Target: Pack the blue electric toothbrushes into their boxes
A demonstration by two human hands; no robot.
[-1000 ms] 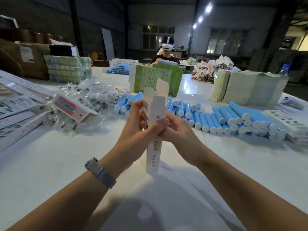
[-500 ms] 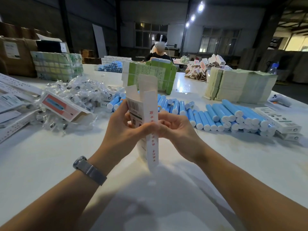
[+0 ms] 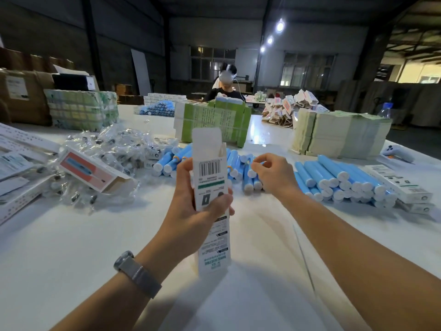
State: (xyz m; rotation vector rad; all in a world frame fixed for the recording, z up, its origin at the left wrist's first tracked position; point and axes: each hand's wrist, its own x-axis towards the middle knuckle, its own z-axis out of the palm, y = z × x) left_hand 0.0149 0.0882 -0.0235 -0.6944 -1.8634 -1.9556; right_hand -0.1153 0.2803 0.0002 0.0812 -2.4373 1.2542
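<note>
Your right hand (image 3: 274, 174) has let go of the tall white cardboard carton with the barcode label (image 3: 210, 201) and is now reaching out over the row of light blue cylindrical toothbrush handles with white end caps (image 3: 317, 177) lying on the white bench (image 3: 71, 247); half a second ago both hands were working together on the carton's flaps. Your left hand (image 3: 191, 211) is now carrying the carton alone, its fingers (image 3: 222, 201) wrapping round the front and the thumb behind, holding it upright with the top flap standing open and its lower end just above the bench. Your right fingers (image 3: 261, 167) are curling down onto a white cap at the near end of the row, touching it or very nearly so, but I cannot tell whether they are pinching it yet. That suggests the carton is judged ready and you are moving on to fetching a handle to slide into it. A second carton with a red picture panel (image 3: 88, 172) is lying on its side beside the heap of small clear plastic bags (image 3: 112, 144) to your left, and more of the blue handles are stacked further right, just beside flat white boxes (image 3: 401, 182).
</note>
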